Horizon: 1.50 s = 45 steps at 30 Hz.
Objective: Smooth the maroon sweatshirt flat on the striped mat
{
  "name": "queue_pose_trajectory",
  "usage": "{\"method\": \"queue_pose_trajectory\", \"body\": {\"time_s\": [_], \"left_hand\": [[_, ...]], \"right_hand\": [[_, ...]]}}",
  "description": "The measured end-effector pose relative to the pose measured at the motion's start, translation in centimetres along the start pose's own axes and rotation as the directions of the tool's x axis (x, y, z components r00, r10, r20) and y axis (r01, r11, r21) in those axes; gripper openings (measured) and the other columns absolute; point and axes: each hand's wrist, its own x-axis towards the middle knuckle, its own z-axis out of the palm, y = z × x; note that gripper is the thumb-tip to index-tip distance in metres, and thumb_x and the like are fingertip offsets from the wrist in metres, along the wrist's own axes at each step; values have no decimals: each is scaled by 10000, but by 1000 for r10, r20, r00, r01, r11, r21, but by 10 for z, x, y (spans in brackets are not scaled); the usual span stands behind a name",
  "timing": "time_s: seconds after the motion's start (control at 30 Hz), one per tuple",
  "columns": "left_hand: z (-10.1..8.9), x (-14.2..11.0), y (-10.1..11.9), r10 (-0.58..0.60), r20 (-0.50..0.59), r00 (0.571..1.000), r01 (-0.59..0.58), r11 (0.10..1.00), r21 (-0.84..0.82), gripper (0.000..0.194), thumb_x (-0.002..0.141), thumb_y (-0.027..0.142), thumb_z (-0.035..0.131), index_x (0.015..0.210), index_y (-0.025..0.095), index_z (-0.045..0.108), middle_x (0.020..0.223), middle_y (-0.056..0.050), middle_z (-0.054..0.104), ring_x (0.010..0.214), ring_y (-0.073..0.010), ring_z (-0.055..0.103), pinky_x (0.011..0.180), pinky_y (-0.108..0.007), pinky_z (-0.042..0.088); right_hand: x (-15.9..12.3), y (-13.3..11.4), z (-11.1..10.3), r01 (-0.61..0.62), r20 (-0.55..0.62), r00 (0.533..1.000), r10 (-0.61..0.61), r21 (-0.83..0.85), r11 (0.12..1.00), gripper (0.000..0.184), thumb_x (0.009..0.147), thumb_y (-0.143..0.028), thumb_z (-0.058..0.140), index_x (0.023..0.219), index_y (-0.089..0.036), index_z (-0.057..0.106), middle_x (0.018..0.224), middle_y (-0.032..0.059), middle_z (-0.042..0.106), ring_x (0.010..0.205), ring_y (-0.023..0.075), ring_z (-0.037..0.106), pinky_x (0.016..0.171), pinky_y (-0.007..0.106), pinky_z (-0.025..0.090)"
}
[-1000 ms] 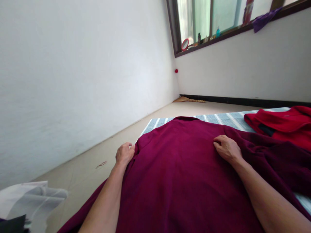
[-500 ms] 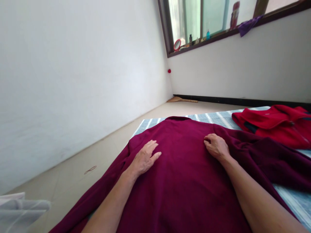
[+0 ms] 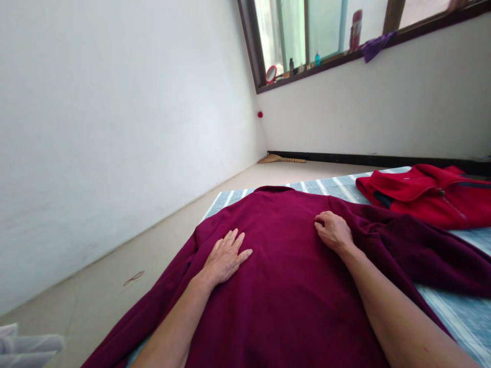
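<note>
A maroon long-sleeved garment point(image 3: 291, 286) with a collar at its far end lies spread out, its sleeves reaching out to both sides. On its left half rests my left hand point(image 3: 226, 258), palm down and flat, fingers stretched and thumb apart. My right hand point(image 3: 333, 230) is on the upper right part, near the sleeve seam, with its fingers curled in against the cloth. Whether a fold is pinched under those fingers is hidden. Beneath the garment is a blue-and-white striped cloth point(image 3: 458, 306).
A folded red jacket point(image 3: 418, 197) with a zip lies at the right. Pale fabric point(image 3: 28, 350) shows at the lower left. On the floor are a thin loop point(image 3: 133, 278) and a brown long-handled object point(image 3: 284, 159). A window sill holds a mirror point(image 3: 270, 74) and a bottle point(image 3: 356, 30).
My left hand has slid slightly down and left on the garment, its fingers more spread. The right hand keeps its place on the cloth while the whole view has shifted a little.
</note>
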Motion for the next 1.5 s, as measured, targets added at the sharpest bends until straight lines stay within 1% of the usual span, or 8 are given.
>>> {"method": "queue_pose_trajectory", "body": {"time_s": [0.2, 0.33, 0.5, 0.67, 0.93, 1.07, 1.23, 1.5], "left_hand": [[-8, 3, 4, -41, 29, 999, 41, 999, -2, 700, 861, 651, 308, 1440, 259, 323, 1546, -139, 184, 1419, -307, 147, 1095, -518, 211], [-18, 11, 14, -76, 94, 993, 76, 997, 5, 790, 847, 682, 267, 1463, 187, 267, 1551, -157, 142, 1422, -323, 114, 1095, -526, 207], [-9, 27, 24, -27, 10, 1000, 27, 1000, 10, 822, 871, 656, 189, 1465, 89, 227, 1547, -154, 148, 1431, -265, 104, 1125, -470, 183], [5, 31, 27, -65, -19, 998, 66, 996, 61, 769, 894, 620, 200, 1453, 96, 266, 1540, -136, 187, 1427, -260, 134, 1129, -491, 181], [9, 25, 29, 34, -176, 984, -7, 988, 154, 595, 921, 511, 304, 1365, 140, 447, 1488, -119, 346, 1397, -241, 255, 1134, -450, 221], [6, 33, 23, -38, -118, 992, 42, 999, 31, 663, 898, 546, 324, 1394, 111, 393, 1476, -133, 362, 1373, -256, 310, 1105, -450, 290], [-5, 46, 15, -40, -272, 962, 37, 999, -16, 448, 890, 342, 389, 1244, 126, 559, 1267, -107, 606, 1164, -224, 559, 1016, -352, 417], [-11, 61, 7, -62, -317, 946, 79, 996, 41, 314, 872, 206, 393, 1066, 202, 640, 1092, -62, 679, 1048, -200, 606, 942, -304, 447]], "right_hand": [[0, -3, -3, 1, 2, 1000, -2, 27, 1000, 236, 822, -217, 478, 867, -214, 710, 1004, 42, 676, 940, 183, 601, 825, 255, 396], [1, -5, -5, -1, 4, 1000, 1, 46, 999, 232, 819, -209, 478, 858, -197, 706, 989, 55, 677, 936, 191, 600, 825, 263, 393], [1, -6, -6, -10, 2, 1000, 10, 60, 998, 231, 827, -214, 472, 859, -195, 700, 975, 57, 676, 930, 190, 598, 829, 264, 386], [2, -6, -5, -17, 4, 1000, 17, 67, 998, 238, 827, -207, 464, 857, -193, 699, 964, 56, 673, 941, 187, 591, 843, 265, 369], [4, -7, -3, -31, 4, 1000, 31, 77, 997, 220, 823, -202, 480, 838, -187, 699, 942, 58, 667, 924, 179, 582, 839, 265, 351], [3, -7, -4, -30, 5, 1000, 30, 70, 997, 224, 825, -201, 475, 839, -190, 698, 943, 56, 667, 921, 175, 580, 832, 261, 350], [3, -7, -3, -29, 7, 1000, 29, 64, 998, 225, 825, -201, 471, 833, -188, 696, 938, 56, 668, 913, 175, 581, 826, 264, 350], [3, -6, -2, -20, -1, 1000, 20, 61, 998, 222, 824, -206, 479, 851, -190, 699, 947, 52, 667, 929, 174, 584, 827, 258, 356]]}}
